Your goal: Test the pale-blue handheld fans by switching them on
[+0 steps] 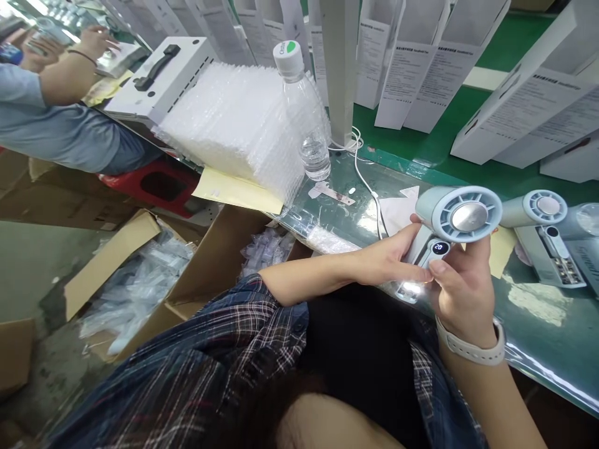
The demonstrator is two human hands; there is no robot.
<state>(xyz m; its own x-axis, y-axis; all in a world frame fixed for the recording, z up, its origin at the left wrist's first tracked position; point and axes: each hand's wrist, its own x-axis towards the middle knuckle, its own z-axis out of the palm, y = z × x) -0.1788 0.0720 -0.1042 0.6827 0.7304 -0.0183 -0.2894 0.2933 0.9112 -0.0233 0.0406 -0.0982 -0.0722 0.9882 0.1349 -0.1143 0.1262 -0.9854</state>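
I hold a pale blue-grey handheld fan (461, 215) over the front edge of the green bench (421, 162). Its round grille faces me and a small lit display on the handle reads 20. My right hand (461, 287), with a white watch band on the wrist, wraps the handle with its thumb by the display. My left hand (390, 255) grips the handle's lower part from the left. A second fan of the same kind (543, 212) lies on the bench just to the right.
A stack of bubble-wrap bags (234, 125), a water bottle (304, 106), a white cable (367, 184) and rows of white cartons (407, 68) stand on the bench. Open cardboard boxes of plastic bags (140, 280) sit on the floor at left. Another person's arm (60, 75) works at far left.
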